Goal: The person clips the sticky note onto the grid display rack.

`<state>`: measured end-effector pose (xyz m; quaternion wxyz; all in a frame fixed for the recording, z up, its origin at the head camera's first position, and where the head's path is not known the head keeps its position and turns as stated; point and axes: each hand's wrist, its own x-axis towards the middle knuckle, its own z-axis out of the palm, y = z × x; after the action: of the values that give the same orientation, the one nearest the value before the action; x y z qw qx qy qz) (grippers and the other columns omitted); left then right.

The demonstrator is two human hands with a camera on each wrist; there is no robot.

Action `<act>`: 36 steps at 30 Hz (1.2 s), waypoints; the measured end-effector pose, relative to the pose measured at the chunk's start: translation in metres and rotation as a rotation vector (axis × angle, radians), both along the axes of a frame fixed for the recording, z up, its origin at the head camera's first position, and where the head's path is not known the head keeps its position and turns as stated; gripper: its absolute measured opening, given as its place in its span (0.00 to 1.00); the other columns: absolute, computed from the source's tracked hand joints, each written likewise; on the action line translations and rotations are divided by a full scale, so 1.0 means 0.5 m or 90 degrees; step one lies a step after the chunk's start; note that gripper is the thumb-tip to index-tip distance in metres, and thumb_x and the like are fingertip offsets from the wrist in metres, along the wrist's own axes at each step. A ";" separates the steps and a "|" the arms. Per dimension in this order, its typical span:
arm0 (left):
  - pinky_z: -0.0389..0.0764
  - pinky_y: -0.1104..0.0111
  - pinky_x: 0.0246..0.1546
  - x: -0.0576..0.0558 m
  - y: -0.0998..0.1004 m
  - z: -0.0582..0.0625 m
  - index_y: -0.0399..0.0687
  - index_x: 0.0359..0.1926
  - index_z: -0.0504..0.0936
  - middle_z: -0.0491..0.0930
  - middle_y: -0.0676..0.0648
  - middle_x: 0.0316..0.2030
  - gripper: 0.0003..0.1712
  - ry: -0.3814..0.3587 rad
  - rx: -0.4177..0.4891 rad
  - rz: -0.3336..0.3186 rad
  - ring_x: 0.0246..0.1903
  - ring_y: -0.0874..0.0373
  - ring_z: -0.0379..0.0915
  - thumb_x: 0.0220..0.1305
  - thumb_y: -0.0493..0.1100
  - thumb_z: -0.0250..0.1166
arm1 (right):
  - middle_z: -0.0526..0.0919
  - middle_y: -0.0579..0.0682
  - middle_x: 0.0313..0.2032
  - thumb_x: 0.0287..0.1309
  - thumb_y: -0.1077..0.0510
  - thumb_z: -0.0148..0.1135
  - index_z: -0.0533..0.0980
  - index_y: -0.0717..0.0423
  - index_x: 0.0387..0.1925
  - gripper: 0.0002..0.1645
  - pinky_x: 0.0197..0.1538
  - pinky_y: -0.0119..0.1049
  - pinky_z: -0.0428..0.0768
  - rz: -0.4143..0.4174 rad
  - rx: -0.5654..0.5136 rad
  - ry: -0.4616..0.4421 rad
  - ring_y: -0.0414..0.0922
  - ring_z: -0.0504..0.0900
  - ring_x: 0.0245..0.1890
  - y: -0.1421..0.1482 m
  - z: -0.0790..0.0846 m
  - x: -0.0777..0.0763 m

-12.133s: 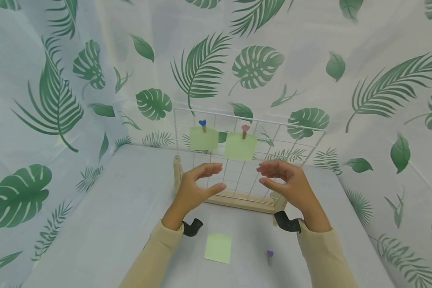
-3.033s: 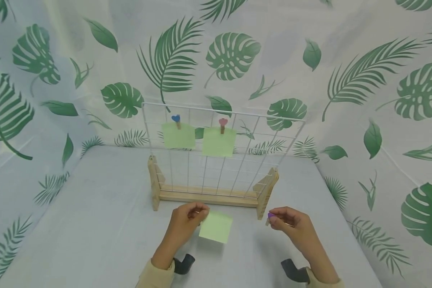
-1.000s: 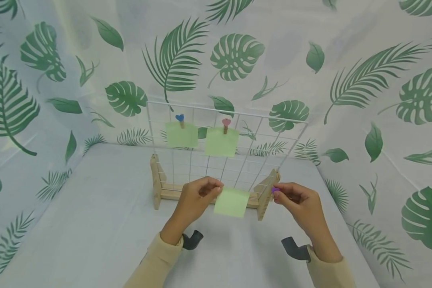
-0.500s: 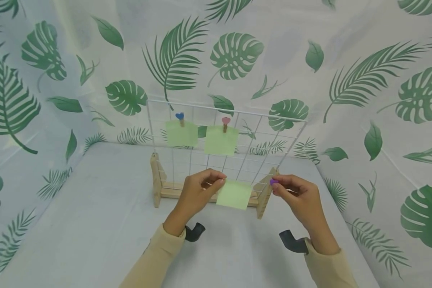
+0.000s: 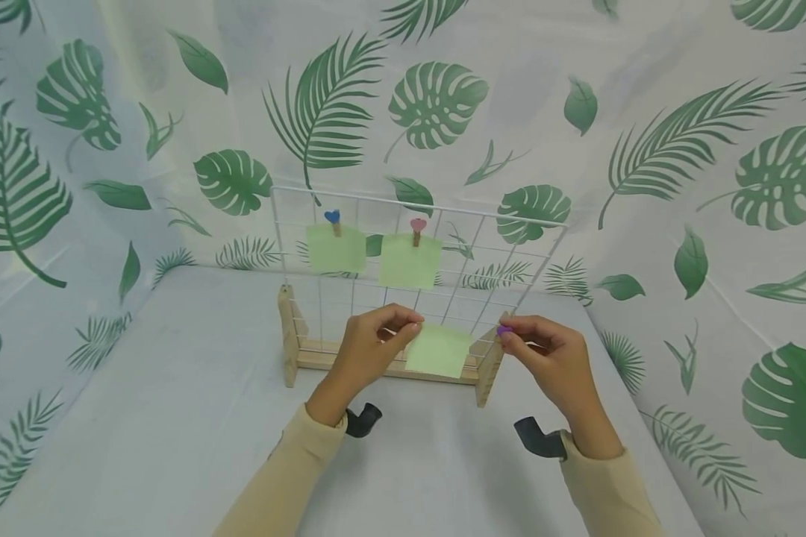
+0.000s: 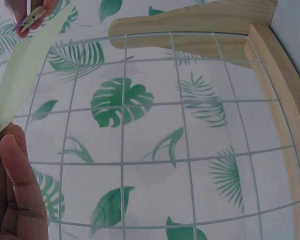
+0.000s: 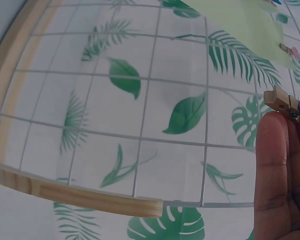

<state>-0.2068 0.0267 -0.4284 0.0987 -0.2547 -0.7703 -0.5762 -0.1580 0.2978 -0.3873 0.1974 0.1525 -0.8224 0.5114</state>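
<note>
My left hand (image 5: 371,344) pinches a pale green sticky note (image 5: 439,352) by its upper left corner, in front of the wire grid's lower part. In the left wrist view the note (image 6: 24,70) stretches up from thumb and fingertips. To its right, my right hand (image 5: 552,356) pinches a small wooden clothespin with a purple heart (image 5: 504,331). The right wrist view shows the clothespin's wooden tip (image 7: 276,98) pointing out past a finger. On the white wire grid (image 5: 473,272), a blue-heart clothespin (image 5: 333,221) and a pink-heart clothespin (image 5: 417,230) each hold a green note (image 5: 410,262).
A wooden stand with two side feet (image 5: 289,337) carries the grid on a white-covered table (image 5: 195,418). Behind and beside it hangs a white curtain with green leaves (image 5: 436,104). Black curved pieces (image 5: 540,438) stick out at both wrists.
Twelve seconds ago both hands were bare, the note and purple clothespin on the table. Both were then picked up and raised towards the grid; in the last second the hands rise slightly and draw closer together.
</note>
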 end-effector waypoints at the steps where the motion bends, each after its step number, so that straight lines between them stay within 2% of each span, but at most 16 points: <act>1: 0.87 0.68 0.42 -0.002 0.000 0.002 0.42 0.48 0.90 0.91 0.47 0.41 0.07 0.002 0.001 -0.001 0.38 0.56 0.85 0.77 0.39 0.68 | 0.87 0.30 0.39 0.63 0.79 0.68 0.84 0.77 0.46 0.10 0.45 0.24 0.86 0.002 0.000 0.003 0.30 0.87 0.38 0.000 0.002 -0.002; 4: 0.87 0.68 0.41 -0.008 0.003 0.009 0.42 0.48 0.90 0.91 0.47 0.41 0.07 0.009 0.007 -0.005 0.36 0.58 0.85 0.77 0.39 0.69 | 0.88 0.33 0.39 0.62 0.79 0.69 0.85 0.76 0.45 0.10 0.44 0.24 0.86 0.008 -0.007 0.010 0.31 0.87 0.37 -0.001 0.008 -0.006; 7: 0.87 0.69 0.39 -0.013 0.006 0.015 0.42 0.48 0.90 0.91 0.47 0.39 0.06 0.014 0.017 -0.011 0.32 0.58 0.84 0.77 0.39 0.69 | 0.91 0.41 0.38 0.62 0.79 0.69 0.86 0.74 0.45 0.10 0.44 0.22 0.85 0.008 -0.006 0.013 0.31 0.87 0.37 0.000 0.014 -0.010; 9: 0.86 0.70 0.36 -0.017 0.008 0.017 0.41 0.48 0.90 0.90 0.47 0.37 0.06 0.016 0.023 -0.017 0.30 0.53 0.84 0.77 0.39 0.69 | 0.91 0.42 0.38 0.62 0.78 0.70 0.86 0.73 0.44 0.09 0.44 0.22 0.85 0.006 -0.004 0.011 0.31 0.87 0.36 0.000 0.018 -0.012; 14: 0.83 0.71 0.33 -0.026 0.014 0.024 0.40 0.48 0.90 0.89 0.46 0.36 0.06 0.037 0.036 -0.028 0.29 0.44 0.84 0.77 0.38 0.69 | 0.89 0.34 0.38 0.64 0.76 0.70 0.87 0.72 0.44 0.08 0.45 0.22 0.85 -0.001 0.015 0.011 0.31 0.87 0.37 -0.001 0.029 -0.016; 16: 0.84 0.71 0.33 -0.031 0.017 0.028 0.39 0.48 0.90 0.89 0.45 0.36 0.07 0.051 0.041 -0.032 0.28 0.44 0.84 0.76 0.37 0.69 | 0.88 0.32 0.38 0.64 0.76 0.69 0.86 0.72 0.44 0.08 0.45 0.23 0.85 -0.001 0.028 0.013 0.30 0.87 0.37 0.001 0.034 -0.018; 19: 0.84 0.71 0.32 -0.037 0.021 0.034 0.38 0.49 0.89 0.90 0.45 0.35 0.07 0.068 0.044 -0.032 0.28 0.46 0.84 0.76 0.36 0.69 | 0.89 0.36 0.39 0.64 0.76 0.69 0.86 0.72 0.44 0.07 0.45 0.23 0.85 0.000 0.038 0.016 0.30 0.87 0.38 0.003 0.043 -0.022; 24: 0.84 0.71 0.32 -0.045 0.030 0.045 0.38 0.48 0.90 0.89 0.46 0.34 0.07 0.081 0.048 -0.016 0.27 0.58 0.83 0.76 0.37 0.70 | 0.92 0.47 0.39 0.63 0.74 0.70 0.86 0.71 0.44 0.08 0.44 0.23 0.85 -0.007 0.061 0.023 0.29 0.87 0.38 0.004 0.057 -0.025; 26: 0.84 0.71 0.32 -0.047 0.035 0.049 0.38 0.47 0.90 0.90 0.46 0.34 0.06 0.082 0.051 -0.011 0.27 0.61 0.82 0.75 0.37 0.70 | 0.92 0.49 0.39 0.64 0.74 0.71 0.86 0.70 0.45 0.09 0.45 0.22 0.85 -0.010 0.069 0.025 0.29 0.87 0.38 0.005 0.061 -0.027; 28: 0.84 0.71 0.32 -0.049 0.039 0.053 0.38 0.47 0.90 0.90 0.45 0.34 0.06 0.080 0.055 -0.009 0.27 0.62 0.82 0.75 0.37 0.70 | 0.92 0.47 0.39 0.64 0.74 0.71 0.86 0.70 0.46 0.09 0.45 0.22 0.85 -0.009 0.067 0.025 0.28 0.87 0.38 0.006 0.064 -0.028; 34: 0.84 0.71 0.32 -0.055 0.047 0.064 0.37 0.48 0.90 0.91 0.44 0.36 0.07 0.074 0.066 -0.008 0.28 0.56 0.84 0.76 0.38 0.70 | 0.88 0.29 0.38 0.62 0.76 0.71 0.86 0.71 0.44 0.09 0.45 0.22 0.85 -0.002 0.058 0.031 0.28 0.87 0.38 0.012 0.069 -0.034; 36: 0.84 0.71 0.32 -0.057 0.049 0.066 0.37 0.47 0.90 0.91 0.43 0.36 0.07 0.074 0.068 -0.007 0.27 0.57 0.84 0.75 0.37 0.70 | 0.88 0.30 0.38 0.61 0.76 0.71 0.86 0.72 0.43 0.09 0.44 0.22 0.85 0.004 0.053 0.035 0.28 0.87 0.37 0.013 0.071 -0.037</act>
<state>-0.2352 0.0510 -0.3955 0.1532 -0.2861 -0.7303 -0.6012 -0.1767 0.3044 -0.3518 0.2114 0.1772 -0.8367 0.4730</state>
